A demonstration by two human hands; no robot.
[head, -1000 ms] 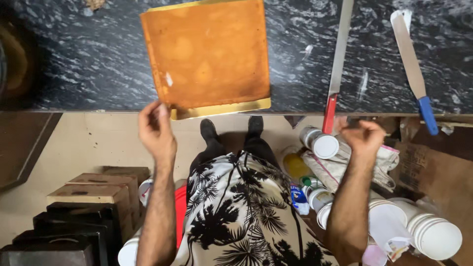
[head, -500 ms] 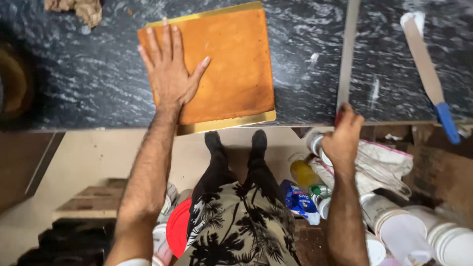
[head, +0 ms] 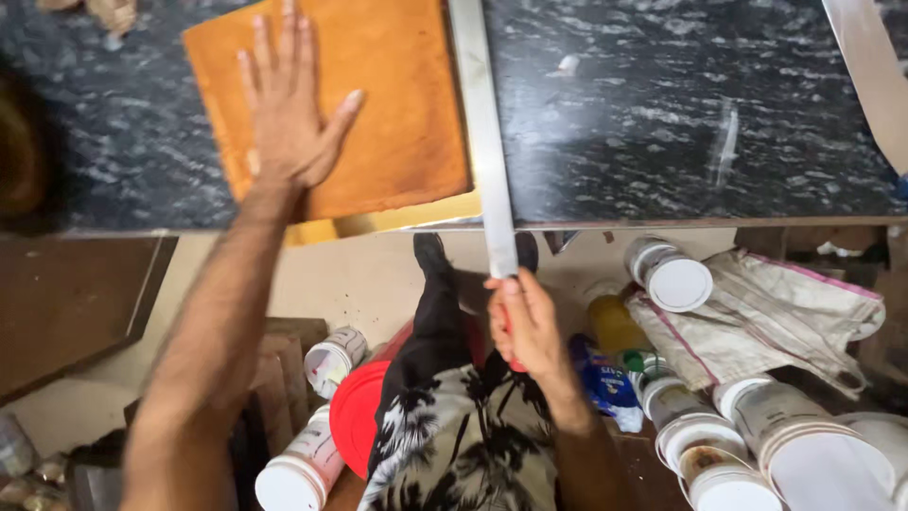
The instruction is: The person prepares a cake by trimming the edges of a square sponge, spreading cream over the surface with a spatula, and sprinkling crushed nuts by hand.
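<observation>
One head-worn view looks steeply down, close over the black marble counter (head: pixel 662 123) edge and floor

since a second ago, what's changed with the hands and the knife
The left hand rose from the counter edge and pressed flat on the cake. The right hand took the knife by its red handle and swung the blade from lying apart on the right over to the cake's right edge. The cake stays on its gold board, and the counter is unchanged.
</observation>
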